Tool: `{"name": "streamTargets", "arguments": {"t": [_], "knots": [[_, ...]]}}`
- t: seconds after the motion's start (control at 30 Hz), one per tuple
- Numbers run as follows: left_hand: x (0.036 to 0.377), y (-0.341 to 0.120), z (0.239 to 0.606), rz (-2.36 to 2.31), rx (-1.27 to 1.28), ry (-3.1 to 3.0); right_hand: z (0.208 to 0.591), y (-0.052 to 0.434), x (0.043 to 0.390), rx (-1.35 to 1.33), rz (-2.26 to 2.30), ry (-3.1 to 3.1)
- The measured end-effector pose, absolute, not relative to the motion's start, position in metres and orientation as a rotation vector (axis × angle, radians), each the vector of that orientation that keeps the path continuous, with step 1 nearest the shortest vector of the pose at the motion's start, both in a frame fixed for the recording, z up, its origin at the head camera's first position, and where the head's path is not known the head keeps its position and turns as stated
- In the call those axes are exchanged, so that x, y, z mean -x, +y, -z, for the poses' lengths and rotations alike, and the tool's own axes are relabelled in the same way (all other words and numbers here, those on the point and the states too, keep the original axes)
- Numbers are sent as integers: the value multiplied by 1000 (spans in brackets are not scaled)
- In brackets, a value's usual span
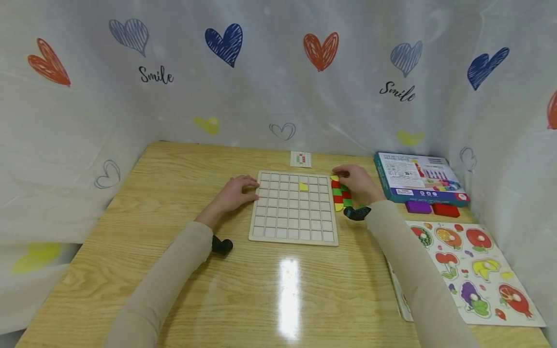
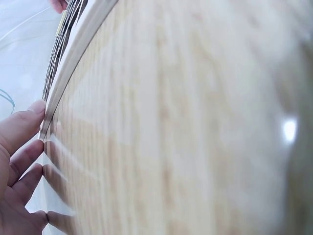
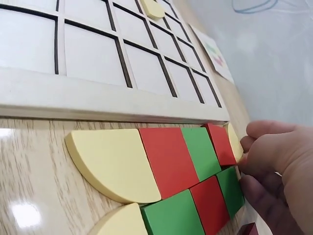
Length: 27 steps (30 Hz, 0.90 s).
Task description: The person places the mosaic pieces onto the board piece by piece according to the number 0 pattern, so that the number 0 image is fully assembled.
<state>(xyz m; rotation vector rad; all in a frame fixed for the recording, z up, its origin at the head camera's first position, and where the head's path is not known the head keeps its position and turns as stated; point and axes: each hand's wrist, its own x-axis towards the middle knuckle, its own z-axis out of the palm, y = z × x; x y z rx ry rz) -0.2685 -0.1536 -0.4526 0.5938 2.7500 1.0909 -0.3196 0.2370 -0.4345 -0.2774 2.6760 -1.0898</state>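
A pale wooden grid board (image 1: pixel 293 232) lies mid-table with one yellow square tile (image 1: pixel 303 187) in its upper rows. My left hand (image 1: pixel 252 186) rests on the table, its straight fingers (image 2: pixel 24 127) touching the board's left edge (image 2: pixel 78 44). Two rows of red, green and yellow tiles (image 1: pixel 341 195) lie along the board's right side. My right hand (image 1: pixel 344 173) curls over their far end. In the right wrist view its fingertips (image 3: pixel 266 142) pinch the curved yellow tile (image 3: pixel 234 141) at the end, beside a red tile (image 3: pixel 168 159) and a green tile (image 3: pixel 203 152).
A small pattern card (image 1: pixel 300 159) lies beyond the board. At the right stand a blue box (image 1: pixel 417 178), a purple block (image 1: pixel 418 207), a red block (image 1: pixel 446 210) and a fruit puzzle board (image 1: pixel 470 270). Heart-print curtains enclose the wooden table (image 1: pixel 174 159).
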Motion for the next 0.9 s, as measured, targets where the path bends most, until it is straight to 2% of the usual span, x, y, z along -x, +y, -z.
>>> {"name": "streamTargets", "arguments": {"t": [0.53, 0.9], "knots": [[268, -155, 453, -1073, -599, 2749, 436, 241, 319, 185, 1129, 2636], [267, -155, 451, -1080, -610, 2747, 435, 245, 322, 391, 1055, 2641]]}}
